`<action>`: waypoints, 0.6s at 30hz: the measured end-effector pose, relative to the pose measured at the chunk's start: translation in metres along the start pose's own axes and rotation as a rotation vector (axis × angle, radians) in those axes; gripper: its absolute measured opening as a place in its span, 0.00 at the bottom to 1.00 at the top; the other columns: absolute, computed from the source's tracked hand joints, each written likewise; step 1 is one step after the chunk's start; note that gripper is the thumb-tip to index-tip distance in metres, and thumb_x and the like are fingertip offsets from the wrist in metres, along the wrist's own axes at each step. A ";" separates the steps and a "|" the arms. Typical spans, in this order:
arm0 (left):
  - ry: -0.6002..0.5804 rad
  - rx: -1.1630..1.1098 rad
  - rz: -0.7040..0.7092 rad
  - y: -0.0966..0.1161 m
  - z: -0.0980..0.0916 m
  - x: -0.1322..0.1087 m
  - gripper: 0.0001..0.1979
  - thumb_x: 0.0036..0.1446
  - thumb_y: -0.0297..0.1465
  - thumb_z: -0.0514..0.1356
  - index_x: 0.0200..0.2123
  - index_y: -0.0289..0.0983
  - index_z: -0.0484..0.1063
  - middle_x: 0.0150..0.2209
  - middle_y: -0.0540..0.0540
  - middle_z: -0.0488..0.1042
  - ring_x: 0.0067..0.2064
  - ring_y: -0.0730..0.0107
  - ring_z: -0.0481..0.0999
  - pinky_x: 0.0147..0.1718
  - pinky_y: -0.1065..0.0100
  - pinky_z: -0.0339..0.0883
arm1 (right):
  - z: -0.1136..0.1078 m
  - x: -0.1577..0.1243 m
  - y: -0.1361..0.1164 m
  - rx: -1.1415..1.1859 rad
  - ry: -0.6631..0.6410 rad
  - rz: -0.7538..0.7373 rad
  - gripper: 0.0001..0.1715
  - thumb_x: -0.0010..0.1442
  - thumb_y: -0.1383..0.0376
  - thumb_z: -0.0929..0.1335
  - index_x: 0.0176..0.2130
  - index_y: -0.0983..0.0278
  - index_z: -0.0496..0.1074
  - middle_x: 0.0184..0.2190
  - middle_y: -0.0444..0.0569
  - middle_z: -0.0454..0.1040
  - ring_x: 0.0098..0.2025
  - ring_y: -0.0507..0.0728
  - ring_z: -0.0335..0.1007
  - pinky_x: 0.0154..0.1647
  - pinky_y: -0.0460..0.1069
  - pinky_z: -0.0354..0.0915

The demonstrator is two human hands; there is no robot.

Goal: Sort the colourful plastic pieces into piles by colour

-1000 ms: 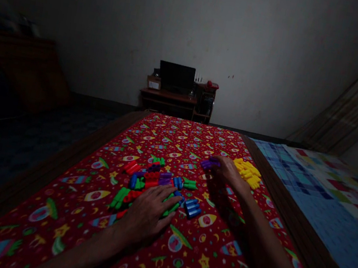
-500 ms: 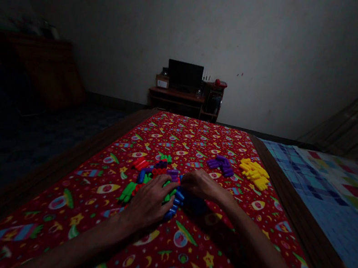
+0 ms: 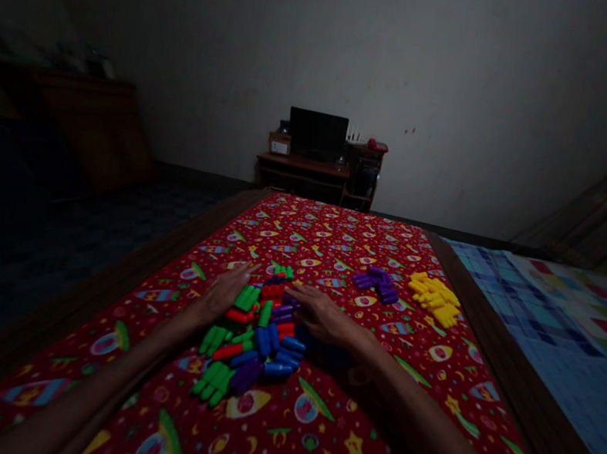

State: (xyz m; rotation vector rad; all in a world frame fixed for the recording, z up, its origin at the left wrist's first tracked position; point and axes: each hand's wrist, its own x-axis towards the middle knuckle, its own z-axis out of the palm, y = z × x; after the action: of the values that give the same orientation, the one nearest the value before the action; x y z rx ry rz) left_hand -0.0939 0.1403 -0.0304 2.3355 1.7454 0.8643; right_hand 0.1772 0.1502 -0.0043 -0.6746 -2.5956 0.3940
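A mixed pile of green, red, blue and purple plastic pieces lies on the red patterned cloth. My left hand rests along the pile's left far side, fingers stretched forward and holding nothing visible. On the right far side, my right hand touches the pile with its fingers extended over purple pieces. A small purple group lies to the right of my right hand, and a yellow group is farther right.
Beyond the cloth's far end stands a desk with a dark monitor. A wooden cabinet is at the left. Blue checked bedding lies along the right side.
My left hand has moved off the pile's top to its left far side, uncovering the pieces. The pile is more spread towards me. My right hand has shifted slightly, its fingers now extended.
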 end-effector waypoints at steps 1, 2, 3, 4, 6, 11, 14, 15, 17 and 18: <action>-0.027 -0.075 -0.017 -0.002 0.002 -0.001 0.34 0.66 0.48 0.33 0.59 0.38 0.65 0.59 0.40 0.68 0.63 0.57 0.63 0.60 0.49 0.58 | 0.000 0.002 0.002 0.038 -0.027 -0.019 0.24 0.63 0.67 0.63 0.58 0.66 0.66 0.57 0.59 0.68 0.59 0.59 0.62 0.58 0.54 0.58; -0.050 -0.148 -0.027 -0.001 0.004 -0.001 0.34 0.65 0.49 0.33 0.59 0.37 0.66 0.60 0.40 0.67 0.63 0.59 0.63 0.60 0.51 0.58 | 0.000 0.003 0.003 0.069 -0.040 -0.033 0.23 0.62 0.66 0.64 0.56 0.65 0.67 0.56 0.58 0.69 0.59 0.59 0.62 0.58 0.55 0.59; -0.062 -0.211 -0.025 0.002 0.006 -0.002 0.35 0.65 0.50 0.34 0.58 0.37 0.66 0.60 0.40 0.67 0.62 0.59 0.63 0.61 0.52 0.57 | -0.001 0.004 0.004 0.093 -0.040 -0.034 0.22 0.61 0.66 0.65 0.55 0.65 0.69 0.54 0.57 0.70 0.58 0.59 0.64 0.57 0.54 0.59; -0.071 -0.257 -0.004 0.006 0.007 -0.002 0.36 0.65 0.50 0.34 0.58 0.36 0.67 0.61 0.40 0.66 0.62 0.58 0.64 0.61 0.52 0.57 | -0.001 0.004 0.004 0.110 -0.031 -0.024 0.20 0.60 0.67 0.66 0.53 0.65 0.70 0.52 0.57 0.72 0.55 0.59 0.66 0.56 0.54 0.61; -0.085 -0.311 0.047 0.016 0.010 -0.004 0.35 0.65 0.50 0.35 0.58 0.34 0.67 0.61 0.39 0.66 0.62 0.58 0.65 0.61 0.53 0.58 | -0.003 0.003 0.002 0.129 -0.011 0.024 0.17 0.58 0.69 0.67 0.48 0.65 0.73 0.46 0.55 0.76 0.48 0.57 0.71 0.50 0.51 0.64; -0.133 -0.318 0.154 0.031 0.017 -0.007 0.30 0.67 0.46 0.37 0.60 0.38 0.66 0.60 0.42 0.68 0.62 0.60 0.64 0.62 0.54 0.57 | -0.027 -0.002 0.007 0.189 0.017 0.155 0.11 0.57 0.71 0.68 0.39 0.64 0.78 0.37 0.49 0.80 0.37 0.54 0.75 0.39 0.46 0.65; -0.148 -0.309 0.211 0.035 0.021 -0.008 0.31 0.67 0.46 0.35 0.59 0.39 0.66 0.61 0.41 0.67 0.63 0.59 0.64 0.61 0.53 0.58 | -0.054 -0.010 0.026 0.138 0.118 0.288 0.11 0.57 0.71 0.68 0.39 0.64 0.79 0.35 0.49 0.80 0.35 0.55 0.75 0.37 0.46 0.66; -0.156 -0.309 0.233 0.037 0.021 -0.009 0.32 0.67 0.46 0.34 0.60 0.39 0.66 0.61 0.40 0.66 0.63 0.59 0.63 0.61 0.53 0.58 | -0.062 -0.015 0.035 0.105 0.169 0.336 0.11 0.57 0.70 0.67 0.39 0.64 0.79 0.35 0.49 0.81 0.35 0.55 0.75 0.38 0.46 0.66; -0.169 -0.301 0.253 0.041 0.021 -0.010 0.33 0.67 0.46 0.32 0.62 0.40 0.62 0.62 0.42 0.65 0.63 0.61 0.63 0.60 0.55 0.60 | -0.074 -0.027 0.054 0.013 0.287 0.425 0.12 0.57 0.70 0.67 0.40 0.65 0.79 0.36 0.49 0.81 0.38 0.56 0.76 0.40 0.47 0.66; -0.167 -0.291 0.249 0.043 0.021 -0.012 0.33 0.67 0.46 0.30 0.63 0.41 0.60 0.62 0.43 0.65 0.63 0.63 0.63 0.58 0.56 0.61 | -0.078 -0.034 0.063 -0.048 0.338 0.467 0.12 0.57 0.69 0.67 0.40 0.65 0.78 0.36 0.49 0.80 0.38 0.56 0.76 0.40 0.48 0.67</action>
State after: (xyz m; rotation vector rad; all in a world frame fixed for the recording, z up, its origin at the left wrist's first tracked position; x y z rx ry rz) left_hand -0.0492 0.1204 -0.0346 2.3767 1.1936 0.8601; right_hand 0.2657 0.1984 0.0286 -1.2533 -2.1223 0.3220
